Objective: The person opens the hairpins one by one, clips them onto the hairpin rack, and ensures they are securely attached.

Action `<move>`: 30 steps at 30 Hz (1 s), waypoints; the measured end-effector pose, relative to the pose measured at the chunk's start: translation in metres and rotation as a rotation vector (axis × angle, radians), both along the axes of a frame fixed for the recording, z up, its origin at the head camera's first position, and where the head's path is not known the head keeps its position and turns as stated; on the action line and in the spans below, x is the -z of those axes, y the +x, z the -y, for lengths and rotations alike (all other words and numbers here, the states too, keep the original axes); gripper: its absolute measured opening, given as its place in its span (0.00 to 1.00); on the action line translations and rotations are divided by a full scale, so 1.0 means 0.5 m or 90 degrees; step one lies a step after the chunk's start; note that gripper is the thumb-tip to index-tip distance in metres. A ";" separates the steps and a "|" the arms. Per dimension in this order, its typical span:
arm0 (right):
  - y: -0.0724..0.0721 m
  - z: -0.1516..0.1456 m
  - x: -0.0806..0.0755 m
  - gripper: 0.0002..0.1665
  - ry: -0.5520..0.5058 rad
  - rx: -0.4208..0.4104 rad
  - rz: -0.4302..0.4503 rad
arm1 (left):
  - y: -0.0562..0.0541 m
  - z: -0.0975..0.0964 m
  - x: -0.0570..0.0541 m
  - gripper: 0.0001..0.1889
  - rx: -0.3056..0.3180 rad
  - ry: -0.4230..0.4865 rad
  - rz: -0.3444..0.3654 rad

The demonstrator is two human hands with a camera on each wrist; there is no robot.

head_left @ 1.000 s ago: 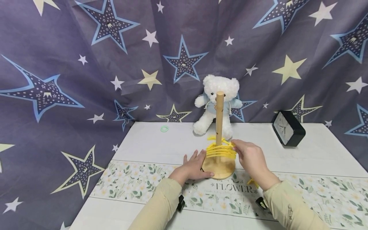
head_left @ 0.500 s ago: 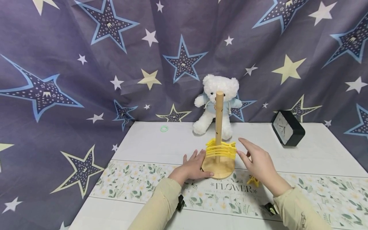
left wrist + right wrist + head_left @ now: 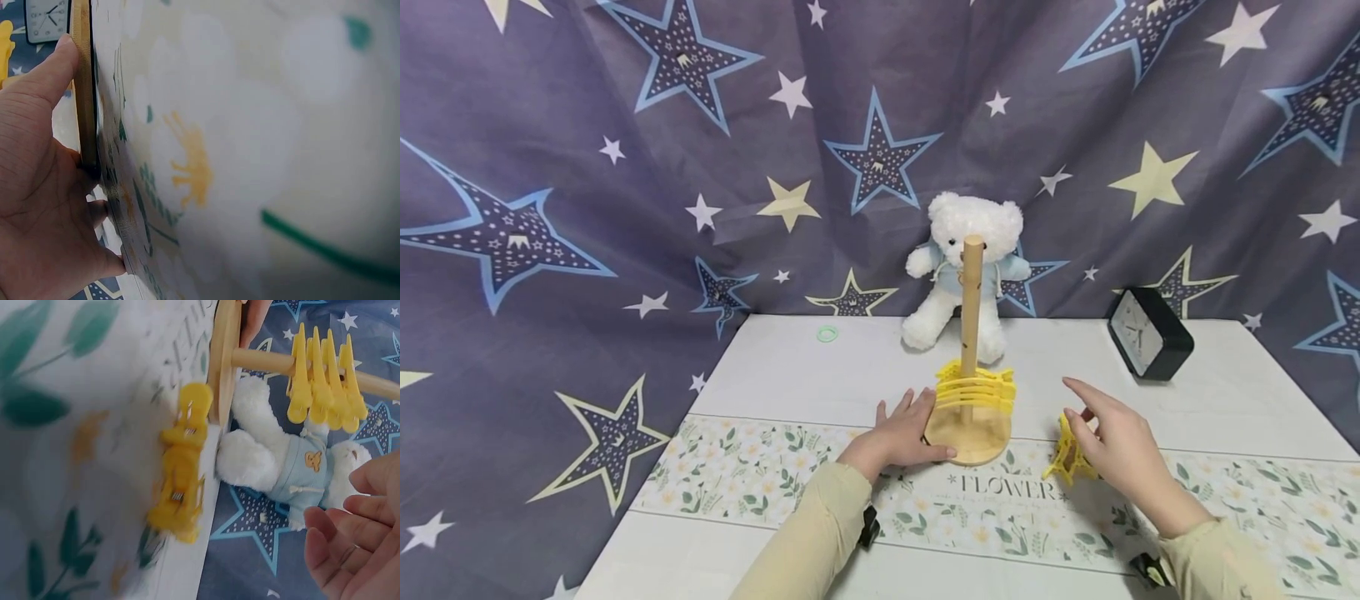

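Note:
A round wooden base carries an upright wooden post. My left hand rests at the base's left side, fingers spread, thumb on its near rim; in the left wrist view the thumb tip touches the base's edge. Several yellow plastic clips sit one above another on the post, clear above the base; in the right wrist view their tapered ends point the same way. Loose yellow clips with small metal springs lie on the table to the right. Just right of them my right hand hovers, fingers loosely bent, holding nothing.
A white teddy bear in a blue top sits behind the post. A black clock stands at the back right, and a small green ring lies at the back left. A star-patterned curtain hangs behind the table.
My right hand has let go of the top clip on the post and moved right and down beside the loose clips. The left hand keeps its place at the base.

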State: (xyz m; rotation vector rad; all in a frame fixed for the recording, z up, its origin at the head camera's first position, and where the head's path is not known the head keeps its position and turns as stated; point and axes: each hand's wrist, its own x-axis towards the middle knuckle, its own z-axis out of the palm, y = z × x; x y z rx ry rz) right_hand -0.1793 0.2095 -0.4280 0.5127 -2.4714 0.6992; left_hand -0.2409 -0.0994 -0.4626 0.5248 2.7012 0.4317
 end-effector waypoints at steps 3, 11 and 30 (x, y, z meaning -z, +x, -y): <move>0.004 -0.017 0.005 0.26 0.002 0.006 0.002 | -0.001 0.001 0.001 0.56 0.000 0.001 0.000; 0.011 -0.044 0.017 0.25 0.020 0.040 0.071 | -0.002 0.002 0.002 0.56 0.000 -0.004 -0.001; 0.017 -0.052 0.034 0.24 0.066 0.093 0.254 | -0.001 -0.001 0.001 0.55 0.001 -0.003 0.004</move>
